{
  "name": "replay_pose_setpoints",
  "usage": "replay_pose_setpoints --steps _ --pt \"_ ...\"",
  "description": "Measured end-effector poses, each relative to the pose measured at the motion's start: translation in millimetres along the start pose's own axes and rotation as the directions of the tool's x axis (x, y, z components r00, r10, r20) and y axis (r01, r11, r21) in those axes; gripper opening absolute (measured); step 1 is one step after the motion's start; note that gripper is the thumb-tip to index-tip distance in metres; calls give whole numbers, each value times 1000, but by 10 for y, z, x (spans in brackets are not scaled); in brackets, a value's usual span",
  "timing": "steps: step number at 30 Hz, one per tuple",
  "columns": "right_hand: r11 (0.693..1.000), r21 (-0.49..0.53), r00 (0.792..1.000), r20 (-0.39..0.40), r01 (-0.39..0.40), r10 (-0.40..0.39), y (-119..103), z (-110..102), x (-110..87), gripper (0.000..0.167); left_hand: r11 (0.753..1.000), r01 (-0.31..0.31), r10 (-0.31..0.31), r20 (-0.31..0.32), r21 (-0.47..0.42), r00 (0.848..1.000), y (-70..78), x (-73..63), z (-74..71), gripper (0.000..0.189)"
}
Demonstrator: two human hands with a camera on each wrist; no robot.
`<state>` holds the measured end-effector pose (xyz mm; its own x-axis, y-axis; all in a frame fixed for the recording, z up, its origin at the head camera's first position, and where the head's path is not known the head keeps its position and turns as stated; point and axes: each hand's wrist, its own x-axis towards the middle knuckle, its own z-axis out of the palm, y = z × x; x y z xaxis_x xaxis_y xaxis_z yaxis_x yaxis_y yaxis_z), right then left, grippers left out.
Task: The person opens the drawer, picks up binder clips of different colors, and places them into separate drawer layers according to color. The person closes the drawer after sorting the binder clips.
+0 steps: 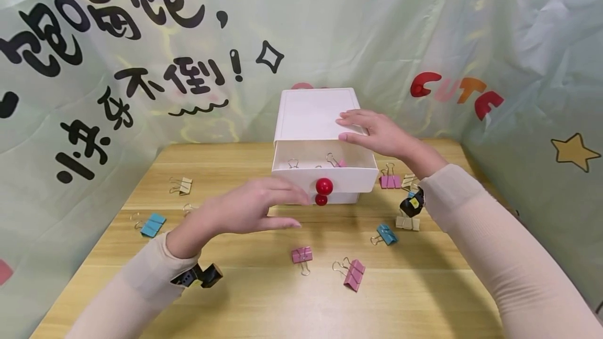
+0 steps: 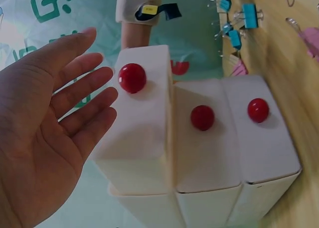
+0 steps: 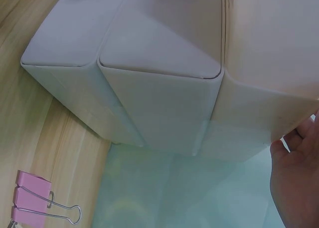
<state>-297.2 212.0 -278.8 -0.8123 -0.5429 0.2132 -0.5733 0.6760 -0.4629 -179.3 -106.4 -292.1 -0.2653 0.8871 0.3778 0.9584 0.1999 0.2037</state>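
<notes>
A white drawer box (image 1: 315,111) stands on the table, its top drawer (image 1: 350,179) pulled out, with a few binder clips (image 1: 335,160) showing inside. My left hand (image 1: 252,205) hovers in front, to the left of the drawer's red knob (image 1: 324,187). In the left wrist view that hand (image 2: 40,128) has extended, slightly bent fingers, apart from the top knob (image 2: 132,78). At the box's upper right edge, my right hand (image 1: 374,131) rests with fingers spread over the top. The right wrist view shows only part of this hand (image 3: 299,173) against the box.
Pink binder clips (image 1: 302,255) lie in front of the box. Blue (image 1: 387,234) and cream clips (image 1: 407,223) lie on the right, with another blue clip (image 1: 153,225) and cream clip (image 1: 186,186) on the left. A printed cloth (image 1: 367,30) hangs behind the wooden table (image 1: 264,302).
</notes>
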Motion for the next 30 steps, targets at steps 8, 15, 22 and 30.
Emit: replay_pose_setpoints --steps 8,15,22,30 --pt "1000 6 1000 1 -4 4 15 2 -1 60 999 19 -17 45 -38 999 1 -71 170 37" --pt "1000 4 1000 -3 9 -9 21 2 3 59 995 63 -55 111 -73 992 18 -112 340 38" --pt "1000 2 1000 -10 10 -10 32 8 13 59 988 135 -116 200 -81 973 47 -148 526 42" --pt "1000 7 1000 -9 9 -9 48 16 16 59 988 134 -108 276 -77 955 21 -191 755 45"
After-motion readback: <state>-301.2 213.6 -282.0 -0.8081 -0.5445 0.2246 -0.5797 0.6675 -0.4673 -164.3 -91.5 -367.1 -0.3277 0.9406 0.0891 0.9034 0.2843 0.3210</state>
